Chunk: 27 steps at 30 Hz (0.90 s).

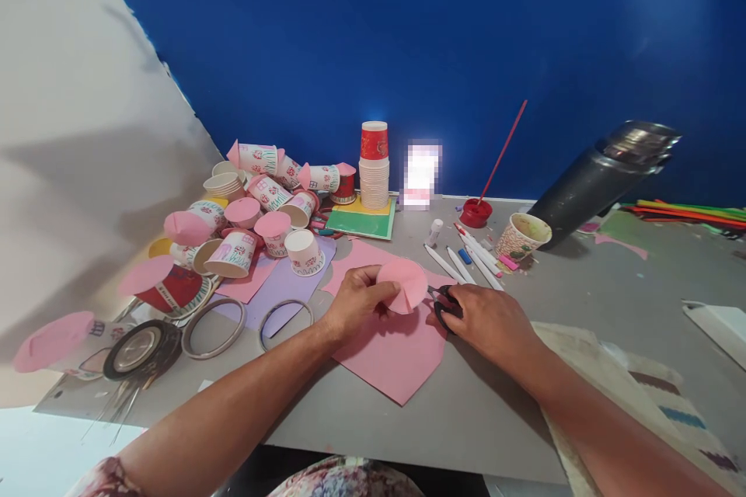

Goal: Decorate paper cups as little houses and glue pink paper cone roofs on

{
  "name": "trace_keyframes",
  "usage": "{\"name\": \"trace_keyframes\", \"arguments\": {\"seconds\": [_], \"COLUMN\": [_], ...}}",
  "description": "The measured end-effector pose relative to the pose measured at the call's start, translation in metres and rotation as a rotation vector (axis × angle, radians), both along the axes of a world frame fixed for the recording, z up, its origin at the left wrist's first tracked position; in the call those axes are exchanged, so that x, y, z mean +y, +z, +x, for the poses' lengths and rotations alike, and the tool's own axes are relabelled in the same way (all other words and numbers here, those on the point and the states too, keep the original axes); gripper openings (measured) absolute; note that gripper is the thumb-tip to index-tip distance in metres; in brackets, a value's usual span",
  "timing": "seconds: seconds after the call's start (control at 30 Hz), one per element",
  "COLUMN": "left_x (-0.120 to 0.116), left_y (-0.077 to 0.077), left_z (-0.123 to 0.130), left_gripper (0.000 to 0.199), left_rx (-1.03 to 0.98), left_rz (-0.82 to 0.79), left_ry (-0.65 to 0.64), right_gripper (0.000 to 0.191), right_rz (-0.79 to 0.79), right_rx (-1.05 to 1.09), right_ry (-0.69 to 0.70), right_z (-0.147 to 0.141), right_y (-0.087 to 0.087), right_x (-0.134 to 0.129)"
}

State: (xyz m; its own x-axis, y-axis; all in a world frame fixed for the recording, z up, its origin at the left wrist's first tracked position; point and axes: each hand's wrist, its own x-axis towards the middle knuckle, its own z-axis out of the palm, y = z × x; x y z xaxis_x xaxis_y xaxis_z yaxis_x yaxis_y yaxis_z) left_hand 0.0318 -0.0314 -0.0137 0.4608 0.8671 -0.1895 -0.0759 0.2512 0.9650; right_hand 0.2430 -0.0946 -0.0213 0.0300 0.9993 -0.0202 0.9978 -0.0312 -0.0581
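Note:
Between thumb and fingers, my left hand [362, 300] pinches a pink paper circle [413, 283] by its left side. A line or slit runs across the circle near its lower middle. My right hand [486, 318] is closed around the dark handles of a pair of scissors [447, 304]. The scissors' tips point left at the circle's right edge; how far the blades part is too small to tell. Below both hands lies a larger sheet of pink paper [396, 369] with curved cut-outs along its far side.
Decorated paper cups [233, 252] with pink cone tops crowd the left. Tape rolls [214, 328] lie nearer. A cup stack [374, 178] stands on a green book [373, 224]. Markers [460, 264], a paper cup [523, 237], a dark flask [600, 178] and cloth [574, 380] are rightward.

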Motion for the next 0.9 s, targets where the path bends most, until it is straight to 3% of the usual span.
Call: {"name": "trace_keyframes", "arguments": {"seconds": [0.13, 0.4, 0.67, 0.8, 0.9], "left_x": [-0.008, -0.007, -0.006, -0.009, -0.009], "left_y": [-0.003, -0.021, -0.023, -0.019, -0.017], "left_z": [0.003, 0.008, 0.015, 0.015, 0.014], "left_gripper": [0.021, 0.022, 0.021, 0.018, 0.019], "left_rx": [-0.104, -0.092, -0.114, -0.08, -0.072], "left_rz": [-0.065, -0.161, -0.138, -0.111, -0.108], "left_ry": [-0.139, -0.149, -0.114, -0.121, -0.132], "right_gripper": [0.017, 0.008, 0.007, 0.033, 0.044], "right_rz": [-0.02, 0.008, -0.148, -0.167, -0.182], "right_rx": [0.048, 0.14, 0.732, 1.058, 1.157], "right_ry": [-0.008, 0.021, 0.036, 0.027, 0.05], "right_z": [-0.002, -0.006, 0.01, 0.011, 0.006], "right_y": [0.001, -0.003, 0.007, 0.009, 0.011], "right_x": [0.0, 0.001, 0.007, 0.006, 0.005]}}
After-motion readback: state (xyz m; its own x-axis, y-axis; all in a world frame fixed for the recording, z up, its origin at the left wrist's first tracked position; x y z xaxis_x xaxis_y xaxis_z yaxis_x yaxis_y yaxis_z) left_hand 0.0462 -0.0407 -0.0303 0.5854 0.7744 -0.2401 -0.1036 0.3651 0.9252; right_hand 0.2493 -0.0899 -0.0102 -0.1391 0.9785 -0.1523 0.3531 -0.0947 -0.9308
